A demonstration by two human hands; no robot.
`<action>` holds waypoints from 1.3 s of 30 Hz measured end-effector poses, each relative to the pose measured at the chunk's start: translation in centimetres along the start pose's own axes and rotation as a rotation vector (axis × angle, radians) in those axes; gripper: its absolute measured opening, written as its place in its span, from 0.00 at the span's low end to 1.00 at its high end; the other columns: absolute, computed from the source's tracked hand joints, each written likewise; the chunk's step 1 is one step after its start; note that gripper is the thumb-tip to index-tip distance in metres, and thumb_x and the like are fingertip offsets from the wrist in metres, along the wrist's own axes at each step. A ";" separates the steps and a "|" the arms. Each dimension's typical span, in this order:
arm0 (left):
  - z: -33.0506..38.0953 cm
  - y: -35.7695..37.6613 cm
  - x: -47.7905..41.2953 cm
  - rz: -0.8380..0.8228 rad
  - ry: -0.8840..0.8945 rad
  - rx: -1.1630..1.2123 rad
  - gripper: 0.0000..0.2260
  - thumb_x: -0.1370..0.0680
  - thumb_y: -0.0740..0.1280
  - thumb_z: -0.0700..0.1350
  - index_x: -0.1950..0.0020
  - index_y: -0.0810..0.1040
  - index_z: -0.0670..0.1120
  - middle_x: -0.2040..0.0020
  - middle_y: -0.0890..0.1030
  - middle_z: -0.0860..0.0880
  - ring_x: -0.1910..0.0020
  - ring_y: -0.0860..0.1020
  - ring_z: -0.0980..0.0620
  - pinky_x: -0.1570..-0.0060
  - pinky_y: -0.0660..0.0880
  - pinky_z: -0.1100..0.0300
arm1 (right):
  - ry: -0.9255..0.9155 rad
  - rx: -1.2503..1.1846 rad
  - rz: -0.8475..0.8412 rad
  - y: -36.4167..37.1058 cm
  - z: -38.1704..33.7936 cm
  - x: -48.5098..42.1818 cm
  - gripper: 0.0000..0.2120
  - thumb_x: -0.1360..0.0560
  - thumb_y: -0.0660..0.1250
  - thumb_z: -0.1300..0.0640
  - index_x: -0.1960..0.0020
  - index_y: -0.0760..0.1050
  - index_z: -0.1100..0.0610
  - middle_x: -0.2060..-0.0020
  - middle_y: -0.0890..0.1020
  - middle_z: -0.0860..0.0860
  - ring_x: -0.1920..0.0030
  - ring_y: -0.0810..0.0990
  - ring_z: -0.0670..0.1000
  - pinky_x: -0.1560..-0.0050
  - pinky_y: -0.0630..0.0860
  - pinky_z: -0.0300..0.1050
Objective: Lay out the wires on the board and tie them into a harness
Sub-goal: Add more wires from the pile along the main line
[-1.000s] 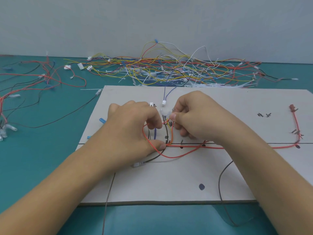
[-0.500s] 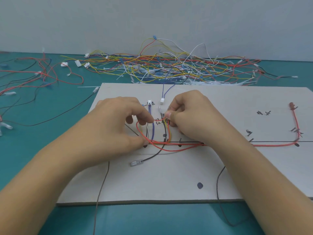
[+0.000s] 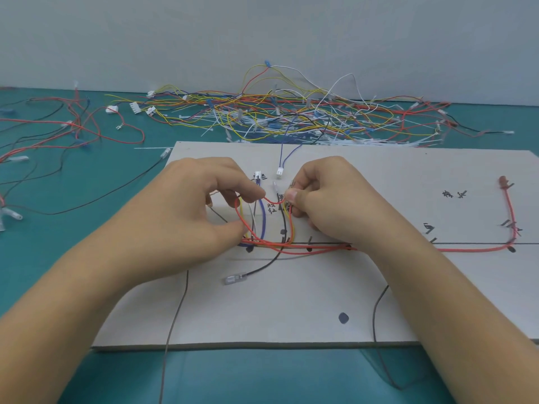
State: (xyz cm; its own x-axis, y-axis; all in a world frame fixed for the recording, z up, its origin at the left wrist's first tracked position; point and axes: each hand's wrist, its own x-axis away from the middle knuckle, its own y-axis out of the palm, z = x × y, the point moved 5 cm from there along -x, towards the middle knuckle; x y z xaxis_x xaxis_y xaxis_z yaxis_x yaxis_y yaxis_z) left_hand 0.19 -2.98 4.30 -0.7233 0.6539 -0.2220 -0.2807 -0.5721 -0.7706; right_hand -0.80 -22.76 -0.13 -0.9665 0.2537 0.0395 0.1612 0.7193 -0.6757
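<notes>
Moved since a second ago: left hand (image 3: 198, 211), now further left on the board (image 3: 320, 301), clear of the bend in the black wire (image 3: 262, 266). Green table (image 3: 87, 228) with heap of loose wires (image 3: 291, 115) at the back; grey board at centre, carrying the red wire (image 3: 472, 249) along its drawn line, the black wire and a white plug (image 3: 279, 172). Left hand pinches the red wire's loop, apparently between forefinger and thumb; right hand (image 3: 329, 205) pinches its other side between thumb and forefinger, alongside yellow strands.

Head cam, close, looks fwd/down onto board (image 3: 379, 176), wall behind.
</notes>
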 end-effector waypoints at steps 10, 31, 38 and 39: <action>0.0 -0.4 0.0 0.028 0.014 0.015 0.15 0.31 0.73 0.38 0.48 0.87 0.54 0.54 0.84 0.57 0.50 0.81 0.55 0.55 0.74 0.66 | -0.034 0.023 -0.028 -0.1 -0.2 0.1 0.07 0.22 0.70 0.54 0.59 0.79 0.54 0.66 0.85 0.49 0.70 0.78 0.44 0.63 0.73 0.43; -0.3 0.1 0.5 -0.045 -0.079 0.018 0.11 0.27 0.75 0.38 0.55 0.86 0.56 0.65 0.84 0.59 0.62 0.81 0.57 0.64 0.71 0.72 | 0.009 -0.128 0.035 -0.6 -0.6 0.3 0.04 0.29 0.75 0.58 0.60 0.82 0.52 0.67 0.84 0.52 0.80 0.75 0.47 0.80 0.66 0.34; -0.1 0.4 0.9 -0.033 -0.234 0.235 0.06 0.29 0.79 0.44 0.62 0.88 0.56 0.70 0.84 0.54 0.76 0.76 0.63 0.73 0.68 0.74 | 0.008 -0.094 0.040 -0.4 -0.6 0.2 0.05 0.28 0.72 0.57 0.60 0.85 0.50 0.68 0.85 0.49 0.75 0.77 0.47 0.71 0.80 0.45; 0.0 0.5 1.1 -0.045 -0.241 0.250 0.05 0.30 0.80 0.46 0.62 0.88 0.57 0.70 0.84 0.54 0.76 0.76 0.62 0.73 0.68 0.73 | 0.004 -0.082 0.040 -0.4 -0.6 0.3 0.05 0.28 0.71 0.56 0.60 0.85 0.49 0.68 0.85 0.48 0.74 0.77 0.46 0.70 0.80 0.45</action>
State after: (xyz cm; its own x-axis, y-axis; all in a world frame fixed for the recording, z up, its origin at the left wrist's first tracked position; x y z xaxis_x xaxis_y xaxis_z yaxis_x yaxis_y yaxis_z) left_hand -0.74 -2.62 3.66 -0.8265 0.5625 -0.0210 -0.4397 -0.6685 -0.5998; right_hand -0.99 -22.59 0.64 -0.9581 0.2858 0.0172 0.2154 0.7590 -0.6144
